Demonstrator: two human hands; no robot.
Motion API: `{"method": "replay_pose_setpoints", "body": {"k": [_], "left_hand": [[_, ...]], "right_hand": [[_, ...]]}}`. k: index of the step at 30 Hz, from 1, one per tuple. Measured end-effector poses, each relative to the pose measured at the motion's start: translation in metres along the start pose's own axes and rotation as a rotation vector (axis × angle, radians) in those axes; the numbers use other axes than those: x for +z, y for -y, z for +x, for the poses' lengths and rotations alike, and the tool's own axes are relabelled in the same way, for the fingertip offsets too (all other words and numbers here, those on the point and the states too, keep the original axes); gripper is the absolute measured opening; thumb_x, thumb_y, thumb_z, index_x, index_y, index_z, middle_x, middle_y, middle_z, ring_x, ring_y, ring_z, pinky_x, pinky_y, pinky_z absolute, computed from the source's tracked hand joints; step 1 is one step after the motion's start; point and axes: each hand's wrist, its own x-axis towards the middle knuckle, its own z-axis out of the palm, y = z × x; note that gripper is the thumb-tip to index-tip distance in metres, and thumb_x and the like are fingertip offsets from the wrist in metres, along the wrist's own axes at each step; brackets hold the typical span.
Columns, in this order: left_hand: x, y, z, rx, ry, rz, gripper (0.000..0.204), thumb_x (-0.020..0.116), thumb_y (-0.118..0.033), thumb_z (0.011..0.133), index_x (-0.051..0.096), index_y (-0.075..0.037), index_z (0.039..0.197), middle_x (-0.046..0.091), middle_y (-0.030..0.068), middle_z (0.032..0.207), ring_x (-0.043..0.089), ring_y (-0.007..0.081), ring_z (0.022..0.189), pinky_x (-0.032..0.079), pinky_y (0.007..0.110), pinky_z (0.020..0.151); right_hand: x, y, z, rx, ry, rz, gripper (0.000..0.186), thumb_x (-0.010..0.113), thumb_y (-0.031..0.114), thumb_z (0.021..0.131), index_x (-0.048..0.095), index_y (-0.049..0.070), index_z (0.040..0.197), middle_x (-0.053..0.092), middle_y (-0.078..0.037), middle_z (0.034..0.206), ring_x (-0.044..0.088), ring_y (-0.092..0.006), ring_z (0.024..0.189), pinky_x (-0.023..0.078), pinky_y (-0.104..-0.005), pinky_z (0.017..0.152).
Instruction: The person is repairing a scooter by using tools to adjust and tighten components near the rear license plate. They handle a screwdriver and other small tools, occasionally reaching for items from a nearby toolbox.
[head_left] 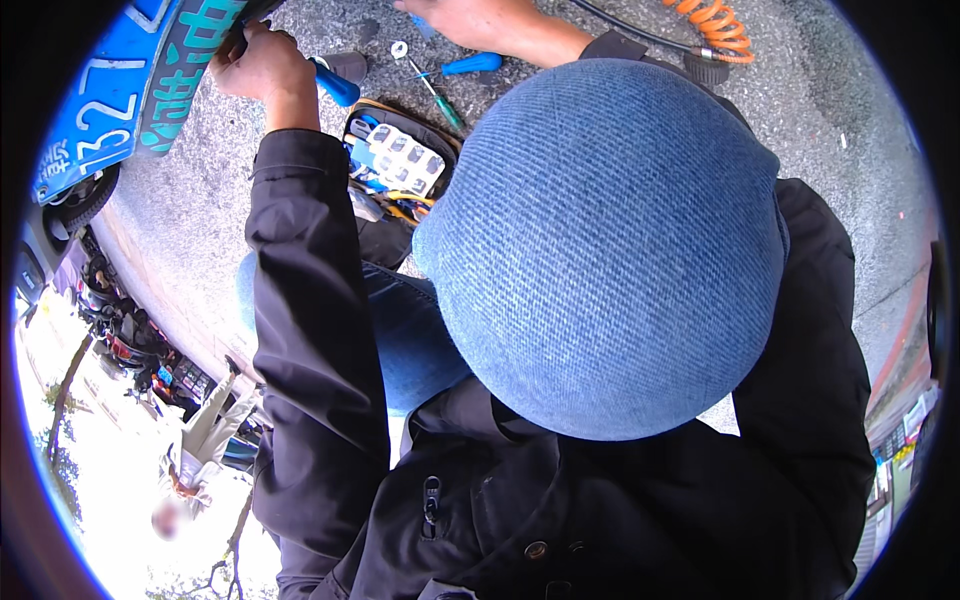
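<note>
At the upper left, my left hand is closed, its fingers curled at the dark lower edge of a vehicle; what they grip is hidden. Just beyond my left wrist is a blue handle, next to a dark grey cylindrical piece. My right hand reaches in at the top edge, most of its fingers cut off by the frame. Below it on the ground lie a blue-handled tool, a green-handled screwdriver and a small white ring.
An open tool case with a white tray of small parts sits by my denim-covered knee. A blue number plate is at the left. An orange coiled hose lies upper right. A person stands further off, near motorbikes.
</note>
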Motion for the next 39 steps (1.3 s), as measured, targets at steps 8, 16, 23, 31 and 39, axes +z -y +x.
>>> {"method": "replay_pose_setpoints", "body": {"k": [8,16,23,31,39], "left_hand": [[0.008,-0.011,-0.009,-0.064,-0.032,-0.001,0.031,0.062,0.011,0.090,0.050,0.003,0.117,0.067,0.0167,0.096,0.067,0.0221,0.063,0.047,0.029,0.042],[0.004,-0.008,-0.001,0.041,0.021,0.022,0.027,0.064,0.010,0.087,0.054,0.008,0.112,0.070,0.0184,0.096,0.069,0.0233,0.061,0.051,0.031,0.039],[0.005,-0.002,0.006,-0.019,-0.032,-0.019,0.027,0.066,0.014,0.083,0.058,0.005,0.107,0.070,0.0144,0.093,0.062,0.0178,0.058,0.038,0.029,0.039],[-0.004,-0.001,0.008,-0.097,-0.007,-0.069,0.028,0.067,0.014,0.081,0.052,-0.003,0.097,0.064,0.0102,0.083,0.053,0.0138,0.052,0.032,0.029,0.038],[-0.001,-0.007,-0.001,-0.123,-0.018,-0.116,0.029,0.070,0.013,0.081,0.053,-0.002,0.099,0.065,0.0122,0.082,0.056,0.0165,0.051,0.035,0.028,0.039]], "right_hand": [[0.006,-0.007,0.017,-0.087,-0.017,-0.115,0.023,0.068,0.018,0.089,0.074,-0.002,0.098,0.072,-0.028,0.094,0.070,-0.0459,0.094,0.054,-0.0528,0.085],[0.004,0.007,0.027,-0.055,0.084,-0.161,0.027,0.068,0.018,0.088,0.074,-0.003,0.103,0.071,-0.030,0.105,0.068,-0.0464,0.103,0.053,-0.0525,0.091],[0.004,0.005,0.036,-0.110,0.037,-0.147,0.032,0.065,0.017,0.089,0.073,-0.001,0.114,0.071,-0.028,0.111,0.068,-0.0428,0.110,0.053,-0.0509,0.095],[0.008,0.031,0.056,-0.259,0.111,-0.121,0.032,0.059,0.017,0.090,0.075,0.009,0.117,0.073,-0.024,0.109,0.069,-0.0419,0.105,0.054,-0.0523,0.090],[0.052,0.030,0.094,-0.741,-0.063,-0.446,0.024,0.051,0.016,0.094,0.072,0.008,0.102,0.071,-0.017,0.097,0.072,-0.0377,0.088,0.058,-0.0499,0.075]]}}
